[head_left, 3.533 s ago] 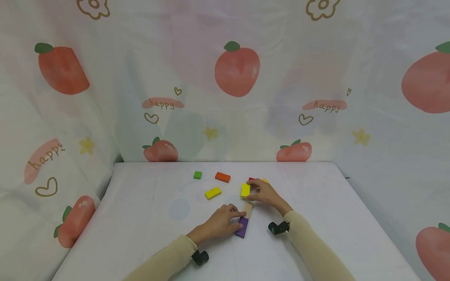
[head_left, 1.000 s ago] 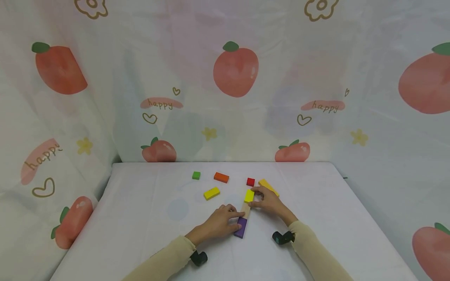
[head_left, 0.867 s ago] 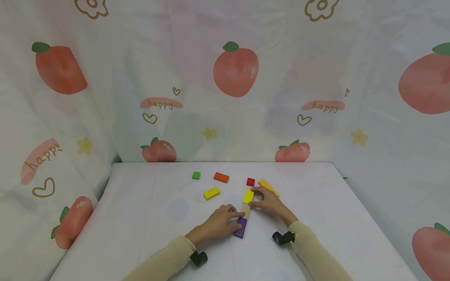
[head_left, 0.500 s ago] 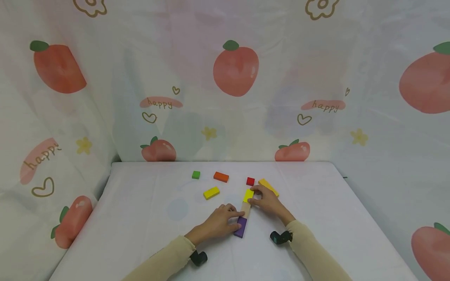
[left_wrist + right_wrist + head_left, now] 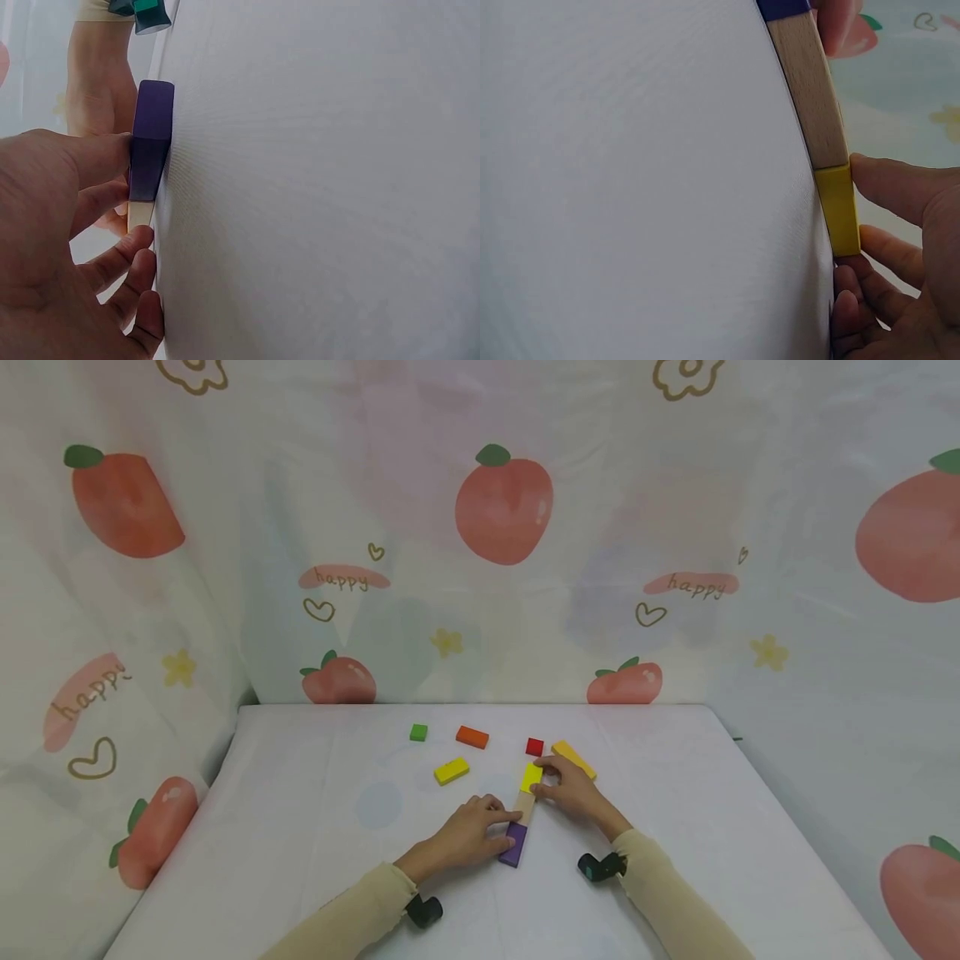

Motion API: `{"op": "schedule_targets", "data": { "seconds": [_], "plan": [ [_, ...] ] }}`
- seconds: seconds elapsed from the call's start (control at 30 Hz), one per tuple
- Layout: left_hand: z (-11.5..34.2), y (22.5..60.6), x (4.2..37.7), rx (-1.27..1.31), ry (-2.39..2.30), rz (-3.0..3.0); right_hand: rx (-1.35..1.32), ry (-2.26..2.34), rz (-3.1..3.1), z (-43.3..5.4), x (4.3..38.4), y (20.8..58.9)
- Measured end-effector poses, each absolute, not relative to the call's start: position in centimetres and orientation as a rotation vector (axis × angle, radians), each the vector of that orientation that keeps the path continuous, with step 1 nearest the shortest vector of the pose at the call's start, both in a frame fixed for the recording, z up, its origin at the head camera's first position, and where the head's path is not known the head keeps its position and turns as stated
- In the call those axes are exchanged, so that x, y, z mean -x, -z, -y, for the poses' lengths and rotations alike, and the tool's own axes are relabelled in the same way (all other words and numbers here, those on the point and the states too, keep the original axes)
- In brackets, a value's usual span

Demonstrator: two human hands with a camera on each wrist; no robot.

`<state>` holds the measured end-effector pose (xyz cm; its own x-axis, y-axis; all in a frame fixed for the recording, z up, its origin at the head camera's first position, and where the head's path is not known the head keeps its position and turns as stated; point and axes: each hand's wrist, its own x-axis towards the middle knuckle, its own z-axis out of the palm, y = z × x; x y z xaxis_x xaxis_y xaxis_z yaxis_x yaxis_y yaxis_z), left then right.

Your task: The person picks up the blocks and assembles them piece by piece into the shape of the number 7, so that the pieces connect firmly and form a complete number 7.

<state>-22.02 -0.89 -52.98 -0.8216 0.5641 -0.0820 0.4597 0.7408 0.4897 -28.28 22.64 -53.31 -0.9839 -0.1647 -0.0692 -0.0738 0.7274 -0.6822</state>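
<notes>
Three blocks lie end to end on the white table (image 5: 300,827), in a line between the two hands. Nearest is the purple block (image 5: 513,853), touched by the thumb of the loosely open left hand (image 5: 463,835), whose index finger reaches the plain wood block (image 5: 528,805). Beyond, the right hand (image 5: 573,791) pinches the yellow block (image 5: 531,774). Farther lie a second yellow block (image 5: 452,772), an amber block (image 5: 572,757), a red block (image 5: 535,747), an orange block (image 5: 472,737) and a green block (image 5: 418,732).
</notes>
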Motion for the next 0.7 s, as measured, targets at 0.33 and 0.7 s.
{"op": "schedule_targets", "data": {
  "seconds": [0.33, 0.7],
  "plan": [
    [0.9, 52.97, 21.95, -0.818, -0.687, -2.721, 0.187, 1.114, -2.805, -22.56, 28.07, 53.37],
    [0.63, 52.96, 21.66, -0.786, -0.661, -2.748, 0.166, 1.104, -2.792, -22.62, 28.11, 53.7]
  ]
}}
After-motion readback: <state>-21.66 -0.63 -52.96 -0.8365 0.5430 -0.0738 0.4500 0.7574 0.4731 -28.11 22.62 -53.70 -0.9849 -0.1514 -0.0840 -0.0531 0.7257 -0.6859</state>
